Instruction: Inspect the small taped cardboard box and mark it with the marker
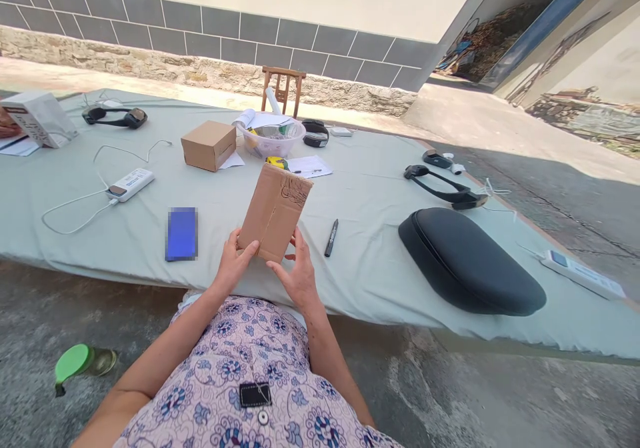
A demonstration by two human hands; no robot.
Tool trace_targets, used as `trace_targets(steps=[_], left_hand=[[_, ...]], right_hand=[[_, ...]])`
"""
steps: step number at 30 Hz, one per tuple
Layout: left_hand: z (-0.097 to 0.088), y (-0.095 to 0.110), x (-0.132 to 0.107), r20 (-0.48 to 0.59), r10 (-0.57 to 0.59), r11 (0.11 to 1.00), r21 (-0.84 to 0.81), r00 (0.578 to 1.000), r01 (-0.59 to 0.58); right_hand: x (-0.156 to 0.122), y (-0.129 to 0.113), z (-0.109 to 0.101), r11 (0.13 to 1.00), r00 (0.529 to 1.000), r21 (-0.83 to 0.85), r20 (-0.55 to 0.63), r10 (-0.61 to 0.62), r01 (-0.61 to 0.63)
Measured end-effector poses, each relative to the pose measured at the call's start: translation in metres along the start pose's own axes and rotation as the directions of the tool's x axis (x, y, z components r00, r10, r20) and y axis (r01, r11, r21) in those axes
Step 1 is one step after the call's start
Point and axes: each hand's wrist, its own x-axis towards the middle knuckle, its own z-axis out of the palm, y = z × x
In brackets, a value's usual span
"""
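Two half-curled hands (235,261) (299,275), cardboard (274,211) in their grip, marker (331,238) right, perhaps a booklet (182,234) left.

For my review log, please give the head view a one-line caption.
Left hand and right hand hold tilted, scribbled cardboard over a cloth-covered table, a black marker lying to the right.

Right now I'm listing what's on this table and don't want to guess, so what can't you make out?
All in the head view:
1. The cardboard: its far side, turned away.
2. The left hand: some fingertips, behind the cardboard.
3. The blue item: its surface, blurred into blocks.
4. The marker: its lettering, too small.
5. The tablecloth: cut off by the left edge.
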Motion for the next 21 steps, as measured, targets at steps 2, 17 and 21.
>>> trace_targets(steps=[2,17,21], left_hand=[[-0.002,-0.003,0.0,-0.031,0.112,0.986,0.124,0.993,-0.108],[0.009,0.007,-0.016,0.021,0.356,0.919,0.174,0.934,-0.354],[0.013,0.007,-0.016,-0.006,0.351,0.914,0.218,0.936,-0.341]], right_hand=[[0.0,-0.003,-0.001,1.0,0.999,0.018,-0.034,-0.008,0.009],[0.004,-0.014,-0.013,0.991,0.963,0.081,-0.236,0.127,-0.11],[0.005,-0.017,-0.004,0.992,0.954,0.01,-0.274,0.122,-0.124]])
